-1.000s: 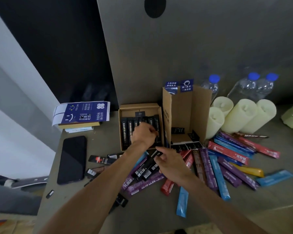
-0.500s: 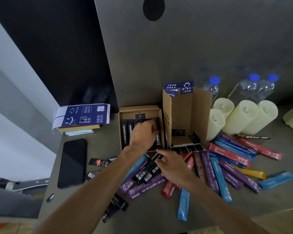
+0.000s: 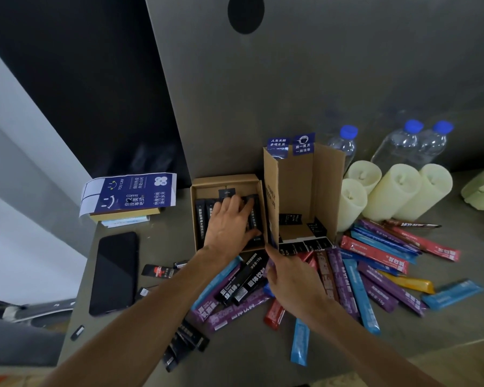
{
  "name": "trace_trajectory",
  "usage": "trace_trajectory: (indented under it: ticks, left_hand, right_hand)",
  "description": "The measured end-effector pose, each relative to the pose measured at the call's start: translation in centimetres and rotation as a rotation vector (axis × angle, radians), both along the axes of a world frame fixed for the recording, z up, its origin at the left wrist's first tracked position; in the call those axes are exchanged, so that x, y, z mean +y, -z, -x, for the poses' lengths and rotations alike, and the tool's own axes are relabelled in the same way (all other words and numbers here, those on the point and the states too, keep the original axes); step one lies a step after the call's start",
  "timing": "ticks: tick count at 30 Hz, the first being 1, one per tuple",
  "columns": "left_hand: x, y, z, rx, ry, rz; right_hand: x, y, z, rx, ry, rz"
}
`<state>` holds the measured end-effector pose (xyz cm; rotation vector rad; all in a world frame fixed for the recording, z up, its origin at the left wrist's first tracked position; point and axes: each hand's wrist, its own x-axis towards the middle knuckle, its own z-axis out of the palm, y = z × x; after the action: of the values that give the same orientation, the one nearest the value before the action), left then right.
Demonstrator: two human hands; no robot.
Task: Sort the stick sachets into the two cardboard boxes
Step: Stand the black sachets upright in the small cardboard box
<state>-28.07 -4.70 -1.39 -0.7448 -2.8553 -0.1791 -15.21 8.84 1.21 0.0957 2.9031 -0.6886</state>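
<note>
Left hand (image 3: 229, 227): laid flat with its fingers spread and fairly straight, pressing on the black sachets (image 3: 201, 219) rowed in the low box (image 3: 224, 180). It grasps nothing.
Right hand (image 3: 294, 283): rests on the pile just before the boxes, forefinger stretched toward the low box's near corner. Whether it grips a stick I cannot tell.
Step, as I judge: bedding the black row down. Press evenly, keep the sticks parallel to the long wall, and leave room at the right for the next ones.
Next candidates: two loose black sticks (image 3: 245, 280) just beside the right thumb, lying across purple ones.
Sachets' look: slim flat sticks with printed faces — probably slippery when stacked.
Where the rest lie: coloured sachets (image 3: 344, 277) fan over the table (image 3: 162, 247), before and right of the tall box (image 3: 327, 185).
</note>
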Motion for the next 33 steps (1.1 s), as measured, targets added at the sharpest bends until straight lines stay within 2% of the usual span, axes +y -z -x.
trace_trajectory:
  ticks: [8, 21, 28, 33]
  left_hand:
    - [0.0, 0.1, 0.2, 0.019, 0.025, 0.07]
    - [0.4, 0.2, 0.0, -0.004, 0.015, 0.053]
    - [-1.5, -1.4, -0.7, 0.004, 0.082, -0.056]
    - [-6.7, -3.4, -2.4, 0.164, 0.043, -0.23]
  right_hand:
    - [-0.1, 0.1, -0.4, 0.022, -0.064, -0.212]
    - [0.4, 0.8, -0.4, 0.02, -0.066, -0.187]
    - [0.3, 1.0, -0.5, 0.041, -0.07, -0.132]
    - [-1.2, 1.0, -0.5, 0.115, -0.101, -0.089]
